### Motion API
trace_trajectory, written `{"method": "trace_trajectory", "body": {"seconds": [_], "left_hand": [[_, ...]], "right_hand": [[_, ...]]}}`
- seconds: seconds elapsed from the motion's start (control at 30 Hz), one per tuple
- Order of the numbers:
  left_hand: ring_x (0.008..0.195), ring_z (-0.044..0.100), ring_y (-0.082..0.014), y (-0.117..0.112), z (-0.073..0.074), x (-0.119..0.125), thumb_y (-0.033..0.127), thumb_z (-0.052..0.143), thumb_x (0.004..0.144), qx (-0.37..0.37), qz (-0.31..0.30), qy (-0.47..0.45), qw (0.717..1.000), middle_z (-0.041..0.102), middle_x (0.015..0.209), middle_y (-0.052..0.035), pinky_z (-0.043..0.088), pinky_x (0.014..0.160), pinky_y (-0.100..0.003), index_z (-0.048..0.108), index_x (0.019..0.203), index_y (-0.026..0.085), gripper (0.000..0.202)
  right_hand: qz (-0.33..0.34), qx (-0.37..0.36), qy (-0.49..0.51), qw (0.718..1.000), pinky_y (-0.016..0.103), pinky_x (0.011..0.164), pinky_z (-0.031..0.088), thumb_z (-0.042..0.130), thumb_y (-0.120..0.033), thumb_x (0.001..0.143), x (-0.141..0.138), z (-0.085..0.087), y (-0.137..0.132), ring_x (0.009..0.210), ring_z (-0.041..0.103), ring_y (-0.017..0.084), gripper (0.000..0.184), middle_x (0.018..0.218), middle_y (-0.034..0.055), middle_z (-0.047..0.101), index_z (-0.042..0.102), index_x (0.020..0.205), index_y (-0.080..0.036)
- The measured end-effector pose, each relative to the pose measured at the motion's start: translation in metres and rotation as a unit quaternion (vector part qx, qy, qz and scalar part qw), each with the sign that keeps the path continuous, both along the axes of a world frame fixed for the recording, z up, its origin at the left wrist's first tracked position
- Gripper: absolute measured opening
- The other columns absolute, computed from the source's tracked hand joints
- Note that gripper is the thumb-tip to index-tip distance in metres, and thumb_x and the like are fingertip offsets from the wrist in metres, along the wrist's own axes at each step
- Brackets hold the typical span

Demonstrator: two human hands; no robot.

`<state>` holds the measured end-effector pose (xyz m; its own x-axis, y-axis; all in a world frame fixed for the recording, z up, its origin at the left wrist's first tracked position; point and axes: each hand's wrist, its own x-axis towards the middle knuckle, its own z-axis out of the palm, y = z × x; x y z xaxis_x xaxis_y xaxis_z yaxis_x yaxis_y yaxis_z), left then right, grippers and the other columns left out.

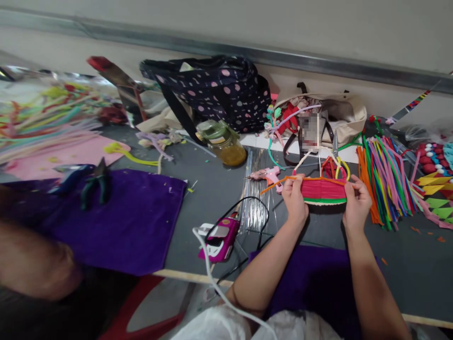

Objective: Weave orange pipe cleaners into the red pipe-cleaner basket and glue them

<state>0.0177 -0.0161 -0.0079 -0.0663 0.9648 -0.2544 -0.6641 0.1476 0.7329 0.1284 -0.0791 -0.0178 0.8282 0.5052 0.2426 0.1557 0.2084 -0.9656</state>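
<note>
Between my two hands is a flat red-pink panel point(322, 190) that looks built from rows of pipe cleaners, with a green and white lower edge. An orange pipe cleaner point(271, 187) runs along its top edge, its loose end sticking out to the left. My left hand point(296, 200) pinches the panel's left end, thumb on the near face. At the right end, my right hand point(356, 203) pinches it with the orange strand. Just behind are scissors point(340, 169) with yellow handles and, to the left, a pink glue gun point(273, 176).
Bundled coloured pipe cleaners point(385, 182) lie right. Left of my arms are a magenta device point(226, 238) with cables and thin clear sticks point(256, 212). A jar point(226, 146) and dotted bag point(219, 94) stand behind. Pliers point(97, 184) rest on purple cloth point(141, 226) near another person's arm point(35, 259).
</note>
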Motion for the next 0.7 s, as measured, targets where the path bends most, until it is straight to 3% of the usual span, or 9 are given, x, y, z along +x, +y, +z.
{"method": "trace_trajectory", "body": {"seconds": [0.1, 0.23, 0.43, 0.57, 0.7], "left_hand": [[0.067, 0.063, -0.0124, 0.000, -0.003, -0.001, 0.033, 0.068, 0.073, 0.032, 0.012, 0.038, 0.999, 0.067, 0.072, -0.0003, 0.047, 0.067, -0.024, 0.066, 0.078, 0.016, 0.018], [0.075, 0.060, -0.0128, 0.000, -0.006, -0.005, 0.034, 0.063, 0.079, 0.103, 0.028, 0.137, 0.985, 0.067, 0.080, -0.0013, 0.045, 0.072, -0.024, 0.068, 0.079, 0.017, 0.017], [0.089, 0.061, -0.0169, -0.002, -0.006, -0.008, 0.034, 0.058, 0.086, 0.170, 0.039, 0.231, 0.957, 0.068, 0.093, -0.0057, 0.045, 0.084, -0.029, 0.067, 0.082, 0.018, 0.019], [0.101, 0.058, -0.0180, 0.001, -0.008, -0.009, 0.032, 0.062, 0.083, 0.167, 0.065, 0.241, 0.954, 0.065, 0.101, -0.0063, 0.042, 0.094, -0.031, 0.068, 0.080, 0.018, 0.016], [0.088, 0.062, -0.0153, 0.003, -0.006, -0.008, 0.027, 0.072, 0.073, 0.120, 0.052, 0.124, 0.984, 0.066, 0.089, -0.0037, 0.047, 0.084, -0.028, 0.066, 0.072, 0.017, 0.012]], "right_hand": [[0.014, 0.005, 0.095, 0.995, 0.033, 0.078, 0.049, 0.070, -0.036, 0.073, 0.004, -0.005, 0.001, 0.083, 0.063, 0.016, 0.021, 0.093, 0.0053, 0.069, 0.061, 0.075, -0.017], [0.002, -0.002, 0.119, 0.993, 0.027, 0.064, 0.047, 0.074, -0.037, 0.070, 0.009, -0.005, -0.001, 0.060, 0.055, 0.011, 0.024, 0.067, -0.0030, 0.060, 0.062, 0.073, -0.016], [-0.005, 0.002, 0.109, 0.994, 0.025, 0.060, 0.046, 0.075, -0.037, 0.069, 0.011, 0.000, -0.003, 0.056, 0.052, 0.010, 0.026, 0.064, -0.0040, 0.058, 0.061, 0.073, -0.017], [-0.012, 0.005, 0.092, 0.996, 0.026, 0.060, 0.047, 0.074, -0.039, 0.070, 0.007, 0.004, -0.003, 0.059, 0.055, 0.011, 0.026, 0.067, -0.0025, 0.061, 0.061, 0.075, -0.017], [-0.031, 0.028, 0.087, 0.995, 0.025, 0.060, 0.047, 0.075, -0.037, 0.070, 0.004, 0.010, -0.003, 0.060, 0.056, 0.010, 0.025, 0.069, -0.0016, 0.063, 0.060, 0.074, -0.017]]}}
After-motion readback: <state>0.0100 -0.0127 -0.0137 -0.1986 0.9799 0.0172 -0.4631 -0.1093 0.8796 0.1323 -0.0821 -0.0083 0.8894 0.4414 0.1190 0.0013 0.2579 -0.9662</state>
